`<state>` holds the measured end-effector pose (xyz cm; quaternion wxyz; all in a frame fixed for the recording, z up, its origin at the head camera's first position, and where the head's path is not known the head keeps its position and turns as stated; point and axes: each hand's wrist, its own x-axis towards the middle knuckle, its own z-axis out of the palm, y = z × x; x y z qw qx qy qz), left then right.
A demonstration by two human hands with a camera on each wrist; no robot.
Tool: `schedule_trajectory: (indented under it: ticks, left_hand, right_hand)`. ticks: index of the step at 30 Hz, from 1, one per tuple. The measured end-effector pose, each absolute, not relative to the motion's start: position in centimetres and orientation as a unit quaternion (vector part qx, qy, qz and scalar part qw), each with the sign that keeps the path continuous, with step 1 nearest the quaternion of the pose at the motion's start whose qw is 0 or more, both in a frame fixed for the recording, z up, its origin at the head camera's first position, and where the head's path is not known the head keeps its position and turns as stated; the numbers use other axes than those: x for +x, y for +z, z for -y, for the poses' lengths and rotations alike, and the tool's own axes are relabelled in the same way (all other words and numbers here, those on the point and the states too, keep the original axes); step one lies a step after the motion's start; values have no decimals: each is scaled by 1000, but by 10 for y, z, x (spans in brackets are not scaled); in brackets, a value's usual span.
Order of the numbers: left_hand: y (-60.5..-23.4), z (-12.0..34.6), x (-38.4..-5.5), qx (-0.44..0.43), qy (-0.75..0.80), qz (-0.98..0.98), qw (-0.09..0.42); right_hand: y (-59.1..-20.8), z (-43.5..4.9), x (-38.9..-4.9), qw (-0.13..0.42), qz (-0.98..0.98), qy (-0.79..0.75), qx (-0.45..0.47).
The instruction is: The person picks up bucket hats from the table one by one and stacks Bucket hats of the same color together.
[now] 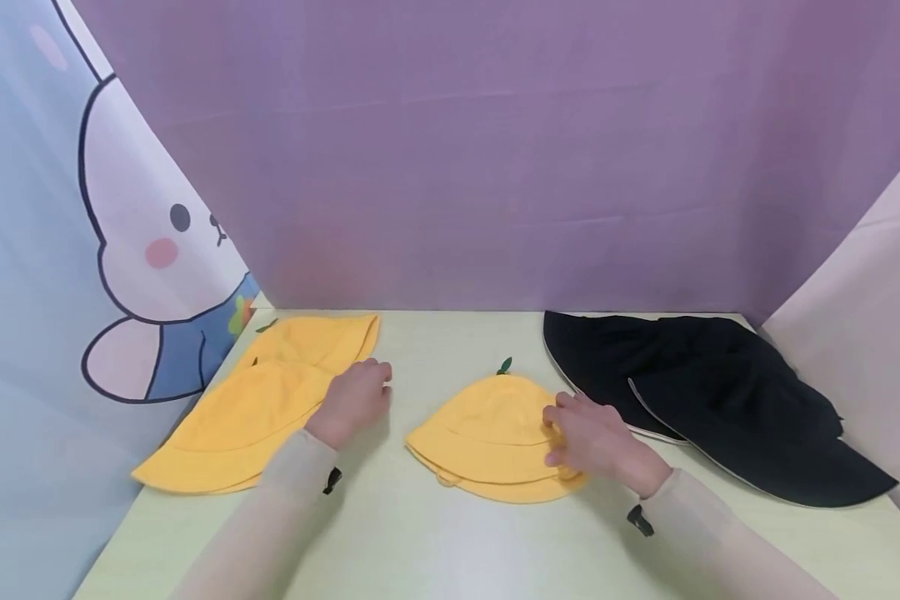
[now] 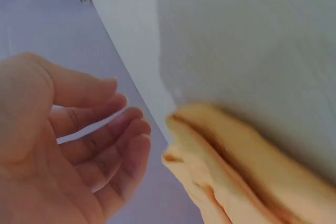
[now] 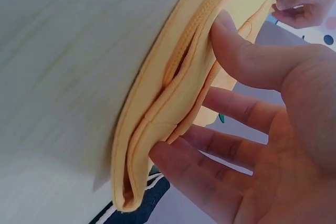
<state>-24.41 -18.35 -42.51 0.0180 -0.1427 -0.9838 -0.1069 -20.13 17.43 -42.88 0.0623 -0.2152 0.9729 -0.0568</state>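
Observation:
A yellow bucket hat (image 1: 487, 425) with a green leaf on its crown lies flattened mid-table. My right hand (image 1: 596, 437) is at its right side, fingers loosely spread over the crown and side. In the right wrist view the thumb and fingertips touch the folded yellow hat brim (image 3: 173, 108) without curling round it. My left hand (image 1: 356, 400) is beside two overlapping yellow hats (image 1: 251, 417) on the left, fingers loosely bent and nothing in them. In the left wrist view a folded yellow brim (image 2: 241, 166) shows just past its fingertips.
Two black hats (image 1: 757, 417) with pale edging overlap at the right of the pale table (image 1: 465, 550). A purple cloth (image 1: 495, 167) hangs behind the table. On the left is a blue cloth (image 1: 22, 292) with a cartoon rabbit; a pale one (image 1: 870, 308) hangs on the right.

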Motion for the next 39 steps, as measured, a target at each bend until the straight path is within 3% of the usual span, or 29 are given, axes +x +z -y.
schedule_trajectory:
  ticks: [14,32,39]
  left_hand:
    - [-423,213,-258,-86,-79,990,-73]
    - [-421,218,-255,-139,-100,983,-64]
    - [-414,215,-251,-184,-122,975,-18]
  right_hand:
    - [-427,-173,-200,59,-973,-59,-215]
    - [-428,-172,-196,58,-973,-56,-215]
    - [-428,-172,-197,57,-973,-53,-217]
